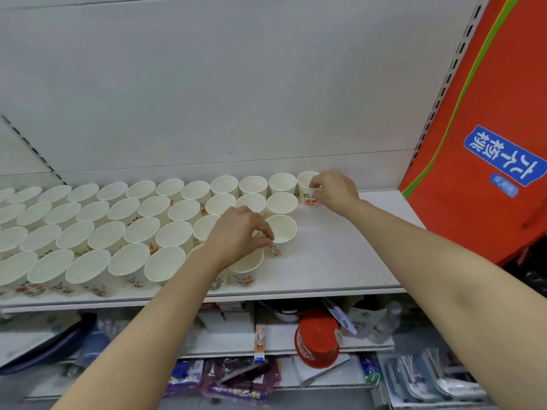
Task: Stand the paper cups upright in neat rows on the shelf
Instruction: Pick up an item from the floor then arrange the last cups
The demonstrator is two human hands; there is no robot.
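Observation:
Several white paper cups with red and green print stand upright in four rows on the white shelf [340,261]. My left hand [239,235] pinches the rim of the cup at the right end of the third row [282,232]. At the right end of the back row, my right hand [333,192] grips another cup [306,184] by its rim and side. Part of the front-row cup [247,269] lies under my left hand. The shelf surface to the right of the cups is bare.
A large orange bag [479,137] with a blue label leans at the shelf's right end. Below the shelf sit a red tub [316,338], packets, a plastic bottle and bagged goods. A white back panel rises behind the cups.

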